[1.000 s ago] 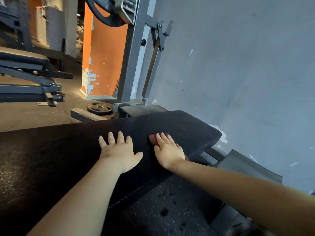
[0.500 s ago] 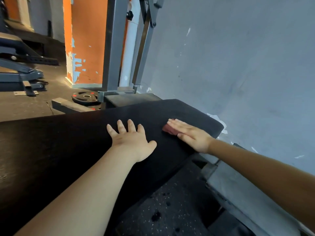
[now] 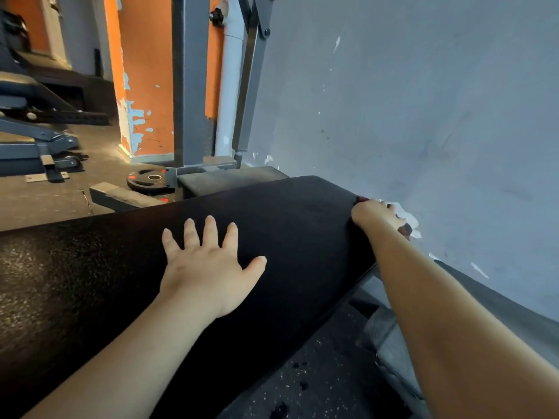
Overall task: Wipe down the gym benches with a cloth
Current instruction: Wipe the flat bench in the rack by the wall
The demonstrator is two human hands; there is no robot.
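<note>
Wiping bench pad (image 3: 287, 225) far-right end: right hand (image 3: 376, 214) curled over edge gripping cloth (image 3: 404, 228), left hand (image 3: 208, 267) spread flat bracing; next probably back left, pressure kept.

Setting: a gym, weights area. Evidence: black padded bench (image 3: 287, 225) in the foreground; grey steel rack uprights (image 3: 190, 86) standing behind it; a black weight plate (image 3: 148, 181) lying flat on the dark speckled rubber floor (image 3: 317, 379); a second adjustable bench (image 3: 27, 116) at far left; grey wall (image 3: 423, 101); orange pillar (image 3: 145, 71) with peeling paint.
</note>
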